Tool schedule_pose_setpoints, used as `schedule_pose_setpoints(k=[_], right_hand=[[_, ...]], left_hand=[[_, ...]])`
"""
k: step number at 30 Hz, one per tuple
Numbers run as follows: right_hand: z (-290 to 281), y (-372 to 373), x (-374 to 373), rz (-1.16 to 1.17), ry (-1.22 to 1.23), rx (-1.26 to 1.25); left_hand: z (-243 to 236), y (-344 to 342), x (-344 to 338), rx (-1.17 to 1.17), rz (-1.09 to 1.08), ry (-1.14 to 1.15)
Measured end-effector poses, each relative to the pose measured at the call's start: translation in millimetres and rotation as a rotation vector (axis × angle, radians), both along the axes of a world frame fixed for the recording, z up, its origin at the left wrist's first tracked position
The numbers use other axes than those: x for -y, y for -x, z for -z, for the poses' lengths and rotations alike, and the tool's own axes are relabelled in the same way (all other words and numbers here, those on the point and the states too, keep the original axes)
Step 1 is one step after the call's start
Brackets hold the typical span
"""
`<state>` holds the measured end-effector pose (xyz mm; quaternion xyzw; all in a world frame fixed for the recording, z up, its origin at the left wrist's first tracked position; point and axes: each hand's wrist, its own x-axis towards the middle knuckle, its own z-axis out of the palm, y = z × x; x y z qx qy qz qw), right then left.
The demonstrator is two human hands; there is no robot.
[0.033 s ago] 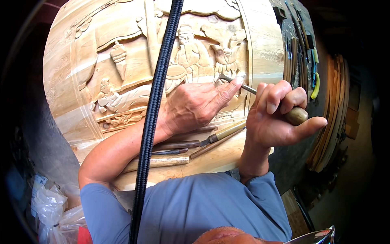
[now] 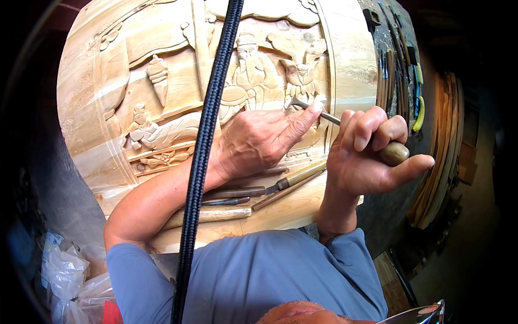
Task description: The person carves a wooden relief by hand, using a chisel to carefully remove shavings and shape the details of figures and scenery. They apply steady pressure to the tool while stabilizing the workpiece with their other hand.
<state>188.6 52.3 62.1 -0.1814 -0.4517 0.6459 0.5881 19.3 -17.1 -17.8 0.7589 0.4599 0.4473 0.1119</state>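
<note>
Gripping a chisel (image 2: pixel 330 117) by its handle, the right hand (image 2: pixel 367 146) had its fingers curled round the wood, the thumb stuck out to the side and the rounded handle end showing beside the palm. The left hand (image 2: pixel 261 139) lay just beside it, back upward, a fingertip touching the metal shank near the tip; whether it pinched the shank or only rested there, I could not tell. The chisel slanted over the right part of a carved wooden panel (image 2: pixel 350 59), its tip at the lower part of a carved figure (image 2: pixel 299 75). To the left of that stood a bearded figure (image 2: pixel 249 67), and at lower left a smaller figure (image 2: pixel 143 124) in relief. Between the forearms, several hand tools lay near the panel's lower edge, among them a yellowish-handled tool (image 2: pixel 297 177) and a pale wooden handle (image 2: pixel 224 214). More tools lay in a row on the grey table (image 2: pixel 382 32) at the right, near a yellow handle (image 2: pixel 419 114). Beyond stood a stack of boards (image 2: pixel 440 151). A black braided cord (image 2: pixel 213 102) crossed in front, and a clear plastic bag (image 2: pixel 70 270) sat at lower left.
</note>
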Motion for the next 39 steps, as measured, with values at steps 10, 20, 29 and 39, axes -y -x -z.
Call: schedule_pose_setpoints(k=[10, 20, 29, 39], right_hand=[[-1, 11, 0, 0.071, 0.011, 0.087], [-29, 34, -13, 0.028, -0.157, 0.413], [-6, 47, 53, -0.212, -0.894, 0.590], [28, 51, 58, -0.196, -1.114, 0.650]], left_hand=[[2, 1, 3, 0.055, -0.004, 0.023], [-2, 9, -1, 0.104, 0.047, 0.040], [-18, 30, -10, 0.014, 0.152, -0.070], [-11, 32, -9, -0.005, 0.096, 0.052]])
